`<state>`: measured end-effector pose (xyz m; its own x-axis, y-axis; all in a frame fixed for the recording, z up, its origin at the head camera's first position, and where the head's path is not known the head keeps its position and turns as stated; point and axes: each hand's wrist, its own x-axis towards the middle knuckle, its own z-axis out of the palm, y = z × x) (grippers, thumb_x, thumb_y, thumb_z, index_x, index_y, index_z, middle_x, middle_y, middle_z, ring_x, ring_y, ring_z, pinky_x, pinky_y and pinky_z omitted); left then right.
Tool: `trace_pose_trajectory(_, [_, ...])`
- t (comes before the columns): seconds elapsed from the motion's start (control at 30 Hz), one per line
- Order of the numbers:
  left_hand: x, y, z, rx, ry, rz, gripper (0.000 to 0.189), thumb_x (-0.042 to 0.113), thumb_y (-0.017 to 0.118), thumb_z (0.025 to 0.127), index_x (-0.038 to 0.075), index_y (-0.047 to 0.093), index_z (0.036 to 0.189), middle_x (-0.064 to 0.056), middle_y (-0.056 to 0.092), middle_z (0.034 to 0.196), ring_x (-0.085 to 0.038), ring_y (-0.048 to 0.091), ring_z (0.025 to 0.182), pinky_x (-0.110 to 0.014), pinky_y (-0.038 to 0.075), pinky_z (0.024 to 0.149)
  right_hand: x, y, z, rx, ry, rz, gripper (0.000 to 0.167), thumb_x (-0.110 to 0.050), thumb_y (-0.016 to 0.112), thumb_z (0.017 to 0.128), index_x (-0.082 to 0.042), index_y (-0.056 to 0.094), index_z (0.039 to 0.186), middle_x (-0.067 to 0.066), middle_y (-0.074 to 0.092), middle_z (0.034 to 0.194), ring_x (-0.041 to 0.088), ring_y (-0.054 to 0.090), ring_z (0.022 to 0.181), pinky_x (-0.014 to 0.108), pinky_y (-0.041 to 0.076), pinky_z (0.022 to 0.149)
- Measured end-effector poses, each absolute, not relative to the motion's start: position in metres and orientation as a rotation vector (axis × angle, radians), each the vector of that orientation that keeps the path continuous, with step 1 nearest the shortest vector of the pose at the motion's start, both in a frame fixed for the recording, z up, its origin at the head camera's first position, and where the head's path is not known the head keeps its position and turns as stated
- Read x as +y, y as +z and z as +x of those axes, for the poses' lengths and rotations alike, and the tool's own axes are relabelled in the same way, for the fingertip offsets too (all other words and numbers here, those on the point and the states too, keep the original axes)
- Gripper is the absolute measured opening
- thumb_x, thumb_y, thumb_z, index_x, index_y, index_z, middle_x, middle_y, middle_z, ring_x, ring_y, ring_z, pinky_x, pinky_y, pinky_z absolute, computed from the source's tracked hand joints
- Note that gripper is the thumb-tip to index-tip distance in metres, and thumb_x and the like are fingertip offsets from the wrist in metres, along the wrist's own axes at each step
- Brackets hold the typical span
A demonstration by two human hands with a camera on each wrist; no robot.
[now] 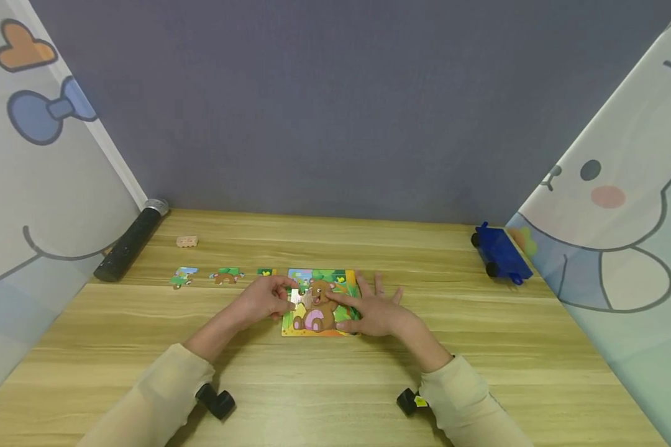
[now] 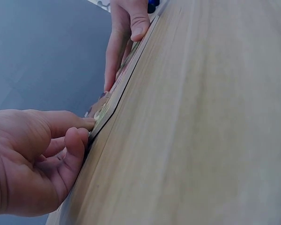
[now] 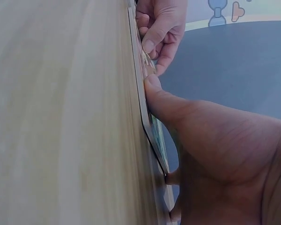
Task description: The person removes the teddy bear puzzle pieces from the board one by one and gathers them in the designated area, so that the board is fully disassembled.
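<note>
A bear jigsaw puzzle (image 1: 319,323) lies on the wooden table, with a bare gap in its left part. At that left edge, my left hand (image 1: 265,298) has thumb and forefinger pinched together on a puzzle piece (image 2: 99,114), mostly hidden by the fingers. My right hand (image 1: 374,312) rests spread over the puzzle's right side. In the right wrist view its thumb (image 3: 166,98) presses on the puzzle's top face, while other fingers reach past the edge. Loose puzzle pieces lie left of the puzzle: one with blue and green (image 1: 183,277), one brown and green (image 1: 227,275), another (image 1: 266,272) partly behind my left hand.
A small light wooden block (image 1: 187,241) sits at the back left, near a black microphone (image 1: 131,241) along the left wall. A blue toy cart (image 1: 500,253) stands at the back right. A grey panel (image 1: 324,112) closes off the table's rear, with cartoon-printed walls on both sides.
</note>
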<state>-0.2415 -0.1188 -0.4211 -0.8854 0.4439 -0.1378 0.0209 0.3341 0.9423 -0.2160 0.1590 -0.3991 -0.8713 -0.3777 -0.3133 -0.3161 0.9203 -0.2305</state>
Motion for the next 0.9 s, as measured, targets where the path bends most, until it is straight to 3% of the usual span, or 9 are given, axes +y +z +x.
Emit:
trace_pose_trajectory(0.3, [-0.1171,-0.4185,-0.2409,2.247,1.617,0.329,0.03,0.005,0.07,0.095,-0.002,0.064,0.124,-0.008,0.055,0.082,-0.017,0.054,0.064,-0.026,0.049,0.054,0.1592,-0.4011,-0.2166,2.715,-0.252,-0.497,0.068,-0.069,0.054,0.092,-0.057,0.028,0.153,0.012,-0.007,0.168,0.053,-0.01,0.146,0.088,0.0,0.097])
trace_pose_trajectory(0.57, [-0.1179,-0.4177,-0.2412,2.188,1.685,0.245,0.023,0.005,0.071,0.095,-0.001,0.068,0.116,-0.01,0.059,0.091,-0.017,0.057,0.068,-0.024,0.05,0.057,0.1585,-0.4,-0.2175,2.715,-0.26,-0.498,0.068,-0.069,0.055,0.092,-0.056,0.028,0.154,0.012,-0.009,0.168,0.053,-0.009,0.147,0.088,0.0,0.097])
trace_pose_trajectory(0.9, [-0.121,-0.4185,-0.2425,2.183,1.739,0.23,0.024,0.006,0.068,0.097,0.001,0.067,0.12,-0.013,0.064,0.093,-0.018,0.057,0.068,-0.024,0.05,0.056,0.16,-0.4011,-0.2175,2.718,-0.287,-0.509,0.071,-0.068,0.058,0.091,-0.055,0.028,0.154,0.013,-0.007,0.168,0.054,-0.009,0.147,0.088,0.002,0.096])
